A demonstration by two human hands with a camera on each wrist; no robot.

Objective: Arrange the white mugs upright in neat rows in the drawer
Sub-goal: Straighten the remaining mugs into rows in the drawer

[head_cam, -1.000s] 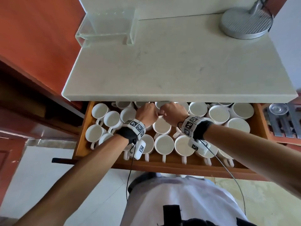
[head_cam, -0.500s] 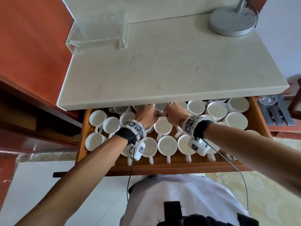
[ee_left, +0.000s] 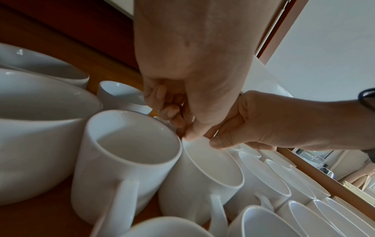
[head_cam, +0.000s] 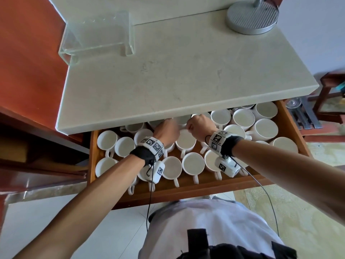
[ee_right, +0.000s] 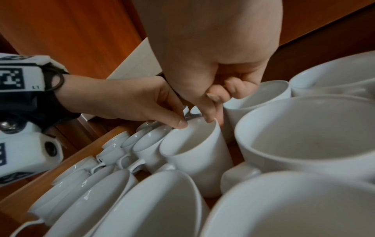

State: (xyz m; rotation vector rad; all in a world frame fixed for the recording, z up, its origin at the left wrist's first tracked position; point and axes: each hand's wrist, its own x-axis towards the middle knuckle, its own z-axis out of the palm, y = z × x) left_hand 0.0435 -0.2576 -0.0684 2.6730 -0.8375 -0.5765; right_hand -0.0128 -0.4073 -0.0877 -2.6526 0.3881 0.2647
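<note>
Several white mugs stand upright and close together in the open wooden drawer (head_cam: 205, 186). Both hands meet over one white mug (head_cam: 186, 143) (ee_left: 213, 168) (ee_right: 194, 152) at the back middle, its handle turned toward the front. My left hand (head_cam: 170, 128) (ee_left: 182, 128) (ee_right: 178, 123) pinches the mug's rim on the left side. On the rim's right side my right hand (head_cam: 196, 125) (ee_left: 219, 142) (ee_right: 213, 118) pinches with thumb and fingers. The mug is wedged against its neighbours on both sides. In the head view the fingertips are hidden.
A pale stone countertop (head_cam: 177, 81) overhangs the drawer's back row. On it sit a clear acrylic stand (head_cam: 97, 34) at the left and a round metal base (head_cam: 252, 15) at the back right. Metal rails with a glass (head_cam: 298, 111) lie right of the drawer.
Both hands stay together on the mug at the back middle and have shifted slightly farther back, up to the countertop edge. The head view has swung left.
</note>
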